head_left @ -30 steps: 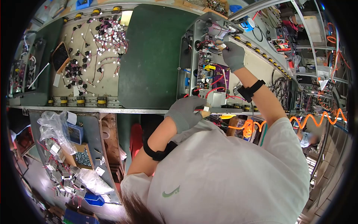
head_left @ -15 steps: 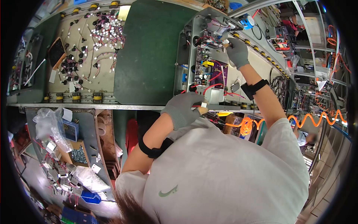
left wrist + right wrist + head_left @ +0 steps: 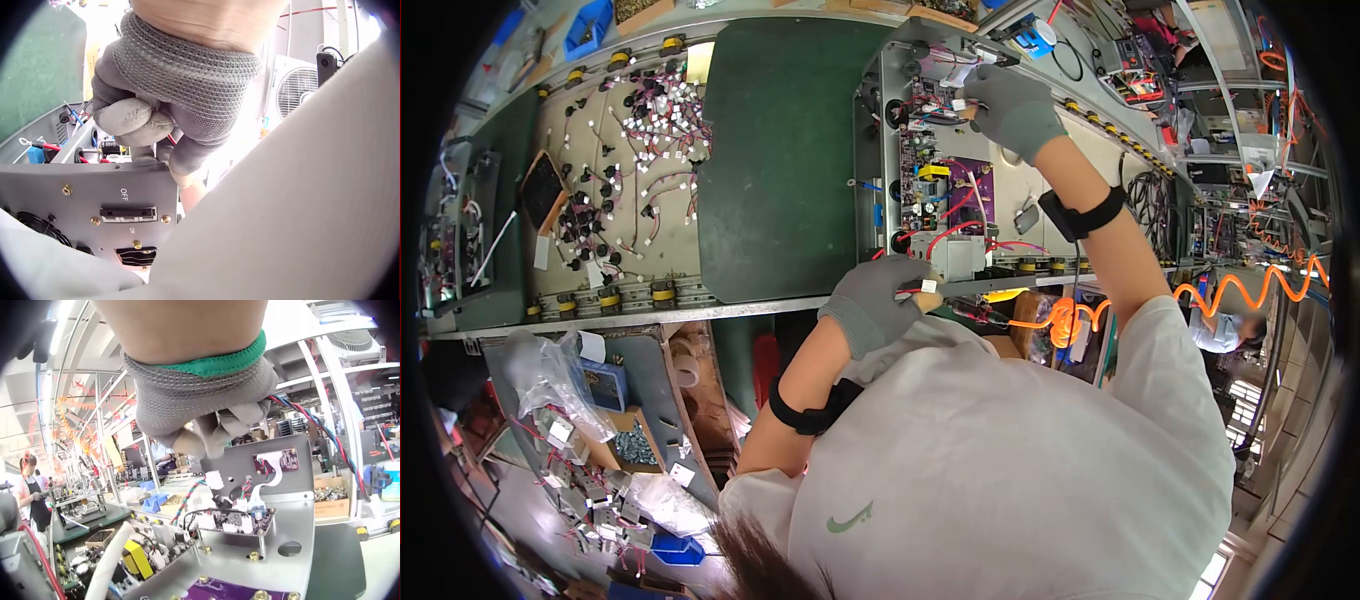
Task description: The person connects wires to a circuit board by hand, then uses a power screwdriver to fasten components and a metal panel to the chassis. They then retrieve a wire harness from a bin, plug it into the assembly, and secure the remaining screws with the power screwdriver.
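Observation:
An opened metal chassis (image 3: 866, 200) with circuit boards lies before me. My left hand (image 3: 878, 303), in a grey glove, is at its near end and pinches a white connector (image 3: 928, 287) on a red wire. In the left wrist view its fingers are curled above the grey end panel (image 3: 62, 203) with an ON/OFF switch (image 3: 128, 214). My gloved right hand (image 3: 1017, 112) is over the far end, fingers curled round a twisted red, blue and black cable (image 3: 322, 428). A white plug (image 3: 214, 480) shows just below its fingertips, near a small raised circuit board (image 3: 228, 520).
A green mat (image 3: 780, 160) lies left of the chassis. Beyond it are many loose wired parts (image 3: 662, 115) and a small black tray (image 3: 546, 190). A side bench at lower left holds a plastic bag (image 3: 550, 375) and a box of screws (image 3: 635, 446). An orange coiled hose (image 3: 1250, 295) hangs at right.
The head view has shifted, so the chassis sits further left in it. My right hand has come closer to the board at the far end. The left hand keeps its pinch on the white connector.

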Tool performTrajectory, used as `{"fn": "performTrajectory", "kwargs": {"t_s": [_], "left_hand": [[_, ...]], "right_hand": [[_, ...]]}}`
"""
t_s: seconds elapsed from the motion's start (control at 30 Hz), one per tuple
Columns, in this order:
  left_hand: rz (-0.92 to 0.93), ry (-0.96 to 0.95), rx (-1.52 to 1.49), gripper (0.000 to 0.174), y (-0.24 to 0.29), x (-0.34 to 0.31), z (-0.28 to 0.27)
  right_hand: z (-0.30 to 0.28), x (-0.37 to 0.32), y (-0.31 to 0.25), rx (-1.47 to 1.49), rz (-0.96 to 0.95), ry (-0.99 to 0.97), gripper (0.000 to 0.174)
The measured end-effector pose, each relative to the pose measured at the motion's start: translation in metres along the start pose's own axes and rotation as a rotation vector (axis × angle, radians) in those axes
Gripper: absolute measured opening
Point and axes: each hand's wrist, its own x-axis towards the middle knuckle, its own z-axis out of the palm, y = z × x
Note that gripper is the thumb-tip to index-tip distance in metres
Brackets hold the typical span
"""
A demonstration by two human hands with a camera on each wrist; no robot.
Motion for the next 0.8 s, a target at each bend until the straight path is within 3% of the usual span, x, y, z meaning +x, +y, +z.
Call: {"fn": "performTrajectory", "kwargs": {"t_s": [0.03,0.2,0.3,0.5,0.8], "left_hand": [[-0.005,0.003,0.01,0.028,0.001,0.0,-0.001],[0.008,0.029,0.003,0.028,-0.003,0.0,0.003],[0.006,0.042,-0.012,0.027,-0.005,-0.002,0.003],[-0.027,0.023,0.023,0.026,-0.001,-0.002,0.001],[0.001,0.021,0.019,0.026,-0.004,-0.001,0.003]], "right_hand": [[0.006,0.006,0.001,-0.203,-0.063,-0.1,0.019],[0.021,0.013,-0.007,-0.176,0.063,-0.237,0.016],[0.037,0.008,-0.002,-0.087,0.071,-0.213,0.019],[0.057,0.004,0.009,0.127,0.103,0.045,0.019],[0.064,0.002,0.011,0.279,0.131,0.117,0.025]]}}
